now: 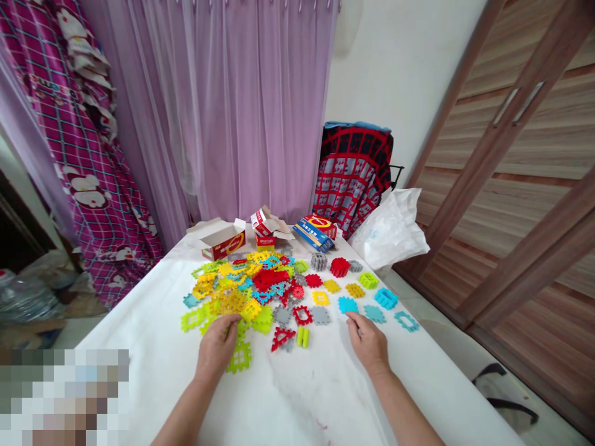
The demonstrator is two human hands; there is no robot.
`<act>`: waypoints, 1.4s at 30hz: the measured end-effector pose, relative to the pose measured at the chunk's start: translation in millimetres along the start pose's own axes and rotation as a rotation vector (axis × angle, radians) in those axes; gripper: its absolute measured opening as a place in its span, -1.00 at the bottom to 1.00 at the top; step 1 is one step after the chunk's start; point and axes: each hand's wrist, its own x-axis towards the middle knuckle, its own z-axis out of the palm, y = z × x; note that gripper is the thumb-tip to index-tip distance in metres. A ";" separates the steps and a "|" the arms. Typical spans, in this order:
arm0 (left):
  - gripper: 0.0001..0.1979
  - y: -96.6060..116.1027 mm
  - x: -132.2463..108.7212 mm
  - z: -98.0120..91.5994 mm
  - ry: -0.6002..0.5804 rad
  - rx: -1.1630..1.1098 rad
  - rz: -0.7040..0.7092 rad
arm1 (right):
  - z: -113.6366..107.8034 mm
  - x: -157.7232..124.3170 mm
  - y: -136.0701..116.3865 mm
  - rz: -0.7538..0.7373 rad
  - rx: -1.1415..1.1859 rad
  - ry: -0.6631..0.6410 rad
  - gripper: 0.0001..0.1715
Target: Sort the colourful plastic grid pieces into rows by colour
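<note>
My left hand (219,347) is closed, with its fingertips beside the near edge of a loose pile of toothed plastic building tiles. Below those fingertips lies a lime-green window tile (240,358). Anything inside this hand is hidden. My right hand (368,344) is also closed, its fingertips at the near edge of a bright blue tile (348,304); I cannot tell whether they grip it. A grey-blue tile (374,314) lies just to the right. Between my hands are a red triangle frame (281,338), small lime-green pieces (302,337) and a grey tile (320,316).
Yellow, red and blue tiles fill the pile (232,301). Stacked red tiles (339,267), a blue stack (385,298) and a blue frame (406,321) stand right. At the back are an open carton (223,241), a blue box (313,235) and a white plastic bag (390,229).
</note>
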 end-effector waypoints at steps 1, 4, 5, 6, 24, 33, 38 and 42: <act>-0.72 2.2 0.0 -0.2 -0.001 0.008 0.021 | 2.4 -0.2 -5.0 -0.023 0.002 -0.004 -0.60; -0.73 9.5 0.1 -2.7 -0.001 0.032 0.084 | 9.8 -1.5 -22.0 -0.076 0.018 -0.017 -0.61; -0.74 11.6 0.1 -3.7 -0.001 0.041 0.102 | 11.9 -2.1 -28.2 -0.093 0.026 -0.018 -0.62; -0.74 13.5 -0.1 -4.6 0.000 0.050 0.118 | 13.5 -2.9 -34.6 -0.111 0.033 -0.018 -0.62; -0.48 -39.8 93.3 -57.7 0.039 0.385 -0.255 | 14.4 -4.5 -72.0 -0.236 0.178 -0.036 -0.65; -0.45 -45.6 121.9 -34.7 -0.205 0.453 -0.304 | 6.8 -1.3 -72.2 -0.216 0.274 -0.047 -0.74; -0.53 -27.2 101.8 -23.0 -0.255 0.444 -0.137 | 6.1 -0.1 -68.1 -0.212 0.359 -0.077 -0.79; -0.51 -32.8 131.4 -21.9 -0.212 0.476 -0.153 | 8.7 -4.8 -63.0 -0.200 0.430 -0.159 -0.79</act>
